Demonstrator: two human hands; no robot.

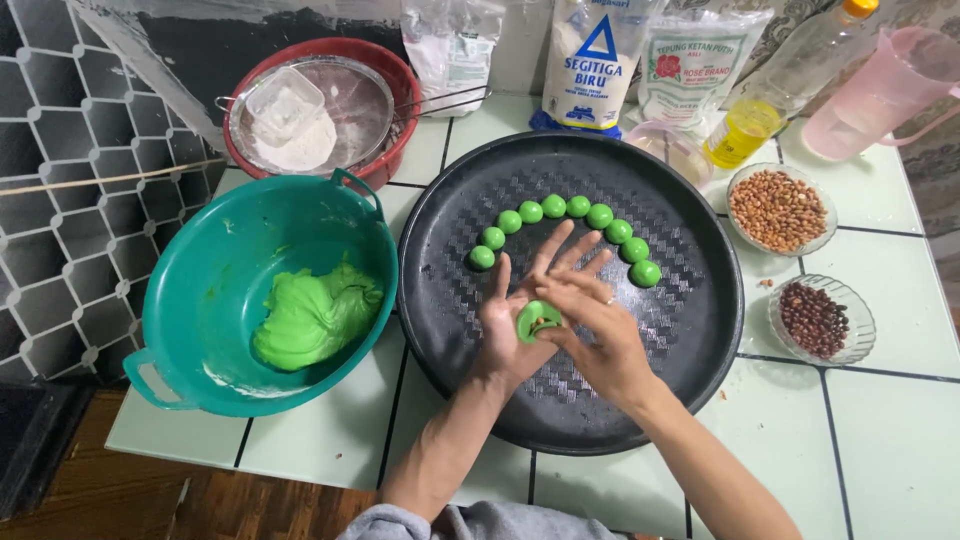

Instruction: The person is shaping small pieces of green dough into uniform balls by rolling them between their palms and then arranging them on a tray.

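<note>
Nine green dough balls sat in an arc on the round black tray, just beyond the fingertips of both hands. One flattened green dough piece lay in the palm of the left hand, cupped open face up, with a small brownish filling in its middle. Piece was roughly round, no clear long axis; its open side pointed up toward the camera. Left hand was spread wide under it, fingers fanned toward the arc of balls. Right hand came in from the right, fingers pinched narrow on the right edge of the dough piece, touching it. Both hands hovered over the tray centre.

One teal basin stood left of the left hand, near but apart, holding one lump of green dough. One red bowl was farther away beyond the basin, with a sieve and one clear plastic tub of white flour in it. Two glass dishes were right of the right hand: one of pale peanuts, one of dark red beans, well apart from the hands. Three flour bags stood at the far edge of the tiled bench, plus one oil bottle and one pink jug to the far right. One small clear bowl sat by the tray rim near the bottle.
</note>
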